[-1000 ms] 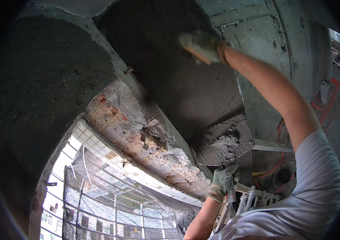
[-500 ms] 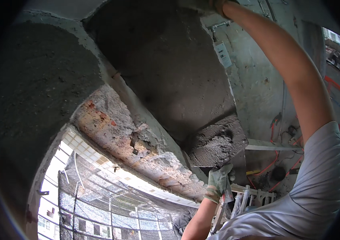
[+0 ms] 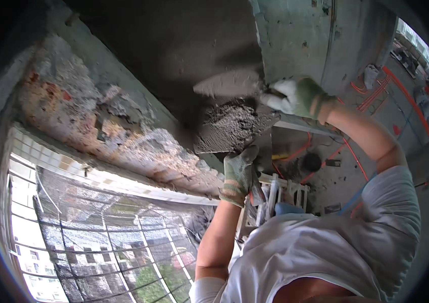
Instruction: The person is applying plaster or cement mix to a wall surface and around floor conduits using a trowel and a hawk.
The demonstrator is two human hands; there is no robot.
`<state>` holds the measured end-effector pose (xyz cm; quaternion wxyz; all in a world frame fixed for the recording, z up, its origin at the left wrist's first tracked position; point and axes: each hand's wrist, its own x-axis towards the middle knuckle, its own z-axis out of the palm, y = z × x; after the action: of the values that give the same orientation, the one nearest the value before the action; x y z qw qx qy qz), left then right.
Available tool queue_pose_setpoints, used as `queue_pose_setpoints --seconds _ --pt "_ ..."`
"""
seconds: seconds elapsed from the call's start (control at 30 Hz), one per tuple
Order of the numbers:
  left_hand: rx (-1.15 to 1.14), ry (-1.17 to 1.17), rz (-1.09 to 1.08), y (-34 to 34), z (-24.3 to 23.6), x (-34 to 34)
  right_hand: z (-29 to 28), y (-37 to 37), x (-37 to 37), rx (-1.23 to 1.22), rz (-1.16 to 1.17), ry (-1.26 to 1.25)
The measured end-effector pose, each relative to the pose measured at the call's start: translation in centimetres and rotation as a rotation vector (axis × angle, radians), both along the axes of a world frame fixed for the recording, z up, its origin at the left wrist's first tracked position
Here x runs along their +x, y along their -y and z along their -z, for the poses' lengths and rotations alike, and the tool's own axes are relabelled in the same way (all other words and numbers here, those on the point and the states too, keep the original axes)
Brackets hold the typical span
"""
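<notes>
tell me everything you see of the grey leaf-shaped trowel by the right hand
The grey leaf-shaped trowel has a broad blade that looks like metal, smeared dull grey, narrowing toward its left end. The right hand, in a white-and-green glove, grips it at the right, hiding its handle. The blade points left and, in the picture, sits just above the rough grey mortar heap; whether they touch is unclear.

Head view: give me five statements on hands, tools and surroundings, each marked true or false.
1. The left hand holds the trowel. False: the right hand holds it; the left holds the board.
2. Mortar lies on the board. True.
3. Both hands are bare. False: both are gloved.
4. The grille is at lower right. False: lower left.
5. The shirt is short-sleeved. True.
</notes>
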<state>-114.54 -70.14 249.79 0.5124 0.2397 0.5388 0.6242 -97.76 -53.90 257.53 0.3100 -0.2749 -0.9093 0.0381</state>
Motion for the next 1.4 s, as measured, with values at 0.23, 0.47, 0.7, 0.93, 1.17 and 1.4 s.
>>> queue_pose_setpoints --seconds 0.23,0.47,0.7,0.93,1.17,1.4 --pt "-0.057 0.009 0.119 0.0 2.0 -2.1 5.5 3.5 3.8 0.571 -0.027 0.245" --pt "0.257 -0.454 0.221 1.4 12.2 -1.5 5.7 2.4 1.7 0.215 0.144 0.063" --pt "-0.076 -0.308 0.385 1.3 0.6 -5.5 3.1 1.5 9.2 0.573 0.066 0.16" --pt "0.062 -1.031 0.535 0.6 2.8 -2.3 0.5 0.5 7.1 0.926 -0.017 0.07" --pt "-0.041 -0.347 0.318 1.9 -4.9 -2.9 -1.2 2.8 9.8 0.583 0.105 -0.013" --pt "0.292 -0.97 0.487 4.1 -10.9 -4.6 -13.6 3.8 11.8 0.874 0.172 -0.053"
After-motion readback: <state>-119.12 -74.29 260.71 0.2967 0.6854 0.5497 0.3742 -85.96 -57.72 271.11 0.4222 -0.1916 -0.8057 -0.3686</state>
